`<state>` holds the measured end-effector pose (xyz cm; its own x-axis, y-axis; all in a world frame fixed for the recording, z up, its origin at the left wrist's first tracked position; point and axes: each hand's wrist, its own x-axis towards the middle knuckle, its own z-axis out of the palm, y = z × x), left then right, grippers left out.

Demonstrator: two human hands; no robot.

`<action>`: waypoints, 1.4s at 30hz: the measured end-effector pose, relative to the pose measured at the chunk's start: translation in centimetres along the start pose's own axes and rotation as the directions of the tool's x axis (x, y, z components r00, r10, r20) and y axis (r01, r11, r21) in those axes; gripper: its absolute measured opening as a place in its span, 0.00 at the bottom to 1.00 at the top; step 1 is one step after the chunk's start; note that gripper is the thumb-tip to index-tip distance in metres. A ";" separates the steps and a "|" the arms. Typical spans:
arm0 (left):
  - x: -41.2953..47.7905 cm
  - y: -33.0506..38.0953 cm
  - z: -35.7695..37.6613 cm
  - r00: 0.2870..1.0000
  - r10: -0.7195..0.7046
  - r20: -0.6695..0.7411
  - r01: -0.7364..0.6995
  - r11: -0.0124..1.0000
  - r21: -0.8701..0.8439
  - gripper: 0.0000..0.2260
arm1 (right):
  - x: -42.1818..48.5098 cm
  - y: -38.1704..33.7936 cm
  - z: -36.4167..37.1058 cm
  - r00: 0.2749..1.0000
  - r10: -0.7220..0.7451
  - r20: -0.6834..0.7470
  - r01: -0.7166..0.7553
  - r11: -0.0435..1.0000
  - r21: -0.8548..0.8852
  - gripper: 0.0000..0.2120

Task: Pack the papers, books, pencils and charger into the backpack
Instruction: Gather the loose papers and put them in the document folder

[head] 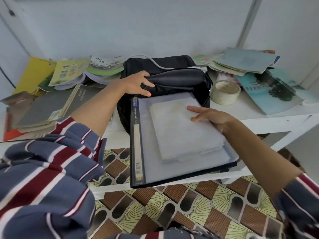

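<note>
— Backpack [165,66]: placed where?
— Lay black and slumped on the white table [259,121], toward the wall, with a white cable [155,62] draped over its top.
— Held at all?
— Gripped at the lifted flap by the left hand [138,83], fingers curled round the fabric.
— And the right hand [212,117]?
— Rested flat, fingers straight, on a stack of papers [183,131]; thumb hidden.
— Papers set on what?
— Sat on a black Management File folder [136,135], far end at the bag's mouth, near end jutting past the table edge.
— Anything else close by?
— Noted just right of the bag: a roll of tape [225,92]. Heaped on both sides: worn books [51,104], with a teal book [269,92] at far right.
</note>
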<state>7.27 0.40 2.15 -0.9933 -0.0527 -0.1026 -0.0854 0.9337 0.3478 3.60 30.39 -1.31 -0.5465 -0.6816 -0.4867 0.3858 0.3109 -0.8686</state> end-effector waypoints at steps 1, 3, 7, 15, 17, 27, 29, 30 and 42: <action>0.0 0.0 0.0 1.000 0.002 0.000 -0.002 1.000 0.002 0.22 | 0.3 -0.4 0.2 1.000 0.008 -0.010 -0.008 1.000 -0.013 0.24; 0.0 0.0 0.1 1.000 0.004 0.003 -0.004 1.000 0.004 0.22 | 0.8 -1.3 0.4 0.999 0.002 -0.035 -0.004 0.999 -0.046 0.25; 0.0 -0.1 0.2 1.000 0.006 0.003 -0.006 1.000 0.003 0.22 | 2.0 -2.4 1.0 0.995 -0.036 -0.094 0.023 0.990 -0.137 0.26; -0.2 0.1 0.0 1.000 0.000 -0.003 0.000 1.000 -0.007 0.22 | 3.1 -1.6 1.7 0.947 -0.199 -0.254 0.130 0.955 -0.265 0.25; -0.3 0.2 0.1 1.000 0.000 0.004 0.000 1.000 0.002 0.23 | 2.9 -2.3 1.7 0.918 -0.292 -0.266 0.029 0.722 -0.691 0.27; -0.3 0.4 0.0 1.000 0.012 -0.003 -0.012 1.000 0.025 0.23 | -3.7 3.1 6.9 0.840 -0.099 0.533 0.523 -0.113 -0.845 0.40; -0.3 0.5 0.0 1.000 0.015 -0.010 -0.014 1.000 0.016 0.23 | -3.3 3.5 6.6 0.828 -0.169 0.534 0.512 -0.160 -0.844 0.35; -0.4 0.5 0.0 1.000 0.016 -0.015 -0.016 1.000 0.010 0.23 | -3.3 3.4 6.4 0.822 -0.192 0.536 0.515 -0.153 -0.844 0.32; -0.6 0.7 0.1 0.999 0.014 -0.043 -0.014 1.000 0.004 0.23 | 0.2 2.1 5.7 0.788 -0.334 0.518 0.532 -0.054 -0.845 0.21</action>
<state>7.84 1.11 2.32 -0.9968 -0.0547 -0.0578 -0.0714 0.9359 0.3450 8.59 27.15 -2.72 -0.1745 -0.9836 -0.0455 -0.9398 0.1802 -0.2904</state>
